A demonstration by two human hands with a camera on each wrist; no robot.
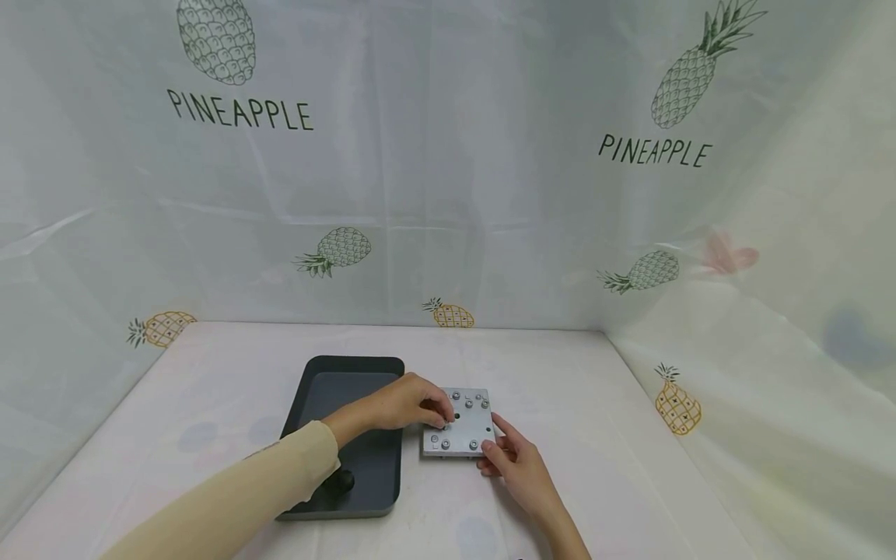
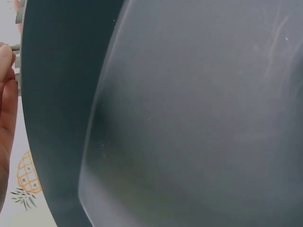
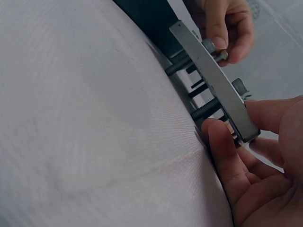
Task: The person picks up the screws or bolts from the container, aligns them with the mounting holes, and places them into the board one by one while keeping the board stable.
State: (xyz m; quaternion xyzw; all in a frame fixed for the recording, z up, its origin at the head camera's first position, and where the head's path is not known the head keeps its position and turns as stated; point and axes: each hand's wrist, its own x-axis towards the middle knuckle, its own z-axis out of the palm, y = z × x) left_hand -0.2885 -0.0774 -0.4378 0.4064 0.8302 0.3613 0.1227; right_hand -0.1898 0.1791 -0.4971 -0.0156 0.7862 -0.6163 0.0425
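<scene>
A silver metal plate (image 1: pixel 476 422) with several socket-head bolts (image 3: pixel 206 111) through it is at the middle of the table, their threaded ends sticking out beneath. My right hand (image 1: pixel 519 465) grips its near right corner, thumb on top and fingers underneath. Over the plate's left part, my left hand (image 1: pixel 414 401) pinches a small screw (image 3: pixel 221 56) between thumb and fingertip, right at the top face. Only some fingers of the left hand (image 2: pixel 5 94) show at the left edge of the left wrist view.
Left of the plate lies a dark grey tray (image 1: pixel 393 490), with my left forearm across it. Inside, a black rounded object (image 1: pixel 341 481) is partly hidden by the sleeve (image 1: pixel 259 482). A pineapple-printed sheet (image 1: pixel 462 155) hangs behind and beside the white-covered table (image 1: pixel 560 389).
</scene>
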